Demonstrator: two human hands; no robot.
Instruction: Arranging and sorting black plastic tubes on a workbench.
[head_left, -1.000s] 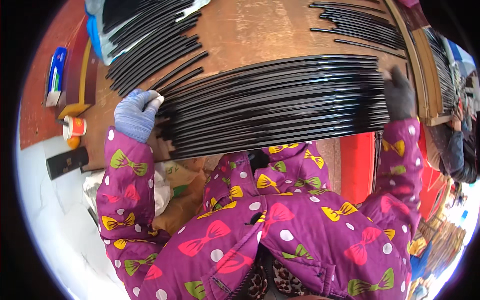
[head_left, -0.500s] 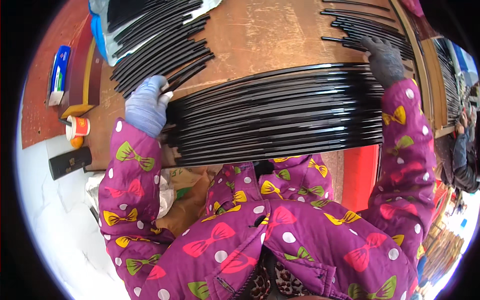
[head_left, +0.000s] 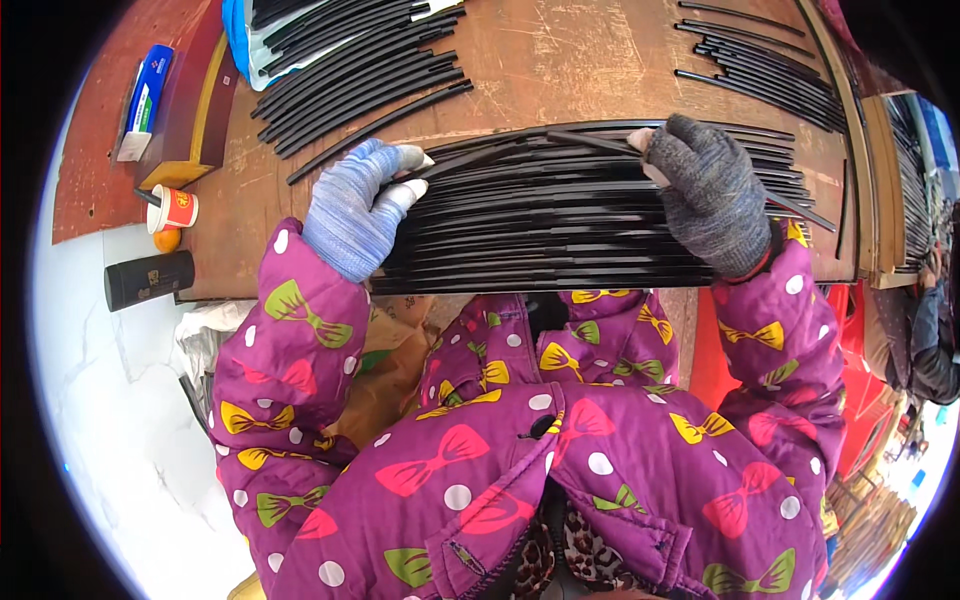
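Note:
A broad row of long black rods (head_left: 540, 220) lies side by side along the table's near edge. My left hand (head_left: 352, 215), in a light blue glove with bare fingertips, pinches one black rod (head_left: 490, 148) at the left end of the row. My right hand (head_left: 708, 195), in a dark grey glove, is closed on another thin rod (head_left: 590, 142); its far end sticks out beyond the palm at the right. The inner ends of these two rods meet or nearly meet above the row; whether they are joined I cannot tell.
More black rods (head_left: 360, 85) are piled at the back left, partly on a blue and white bag. A smaller group (head_left: 765, 70) lies at the back right. Left of the table are a paper cup (head_left: 175, 210), a black case (head_left: 150, 280) and a blue box (head_left: 148, 95).
My right hand has come from the back right group to the row and now grips a rod. My left hand has shifted right and pinches one too.

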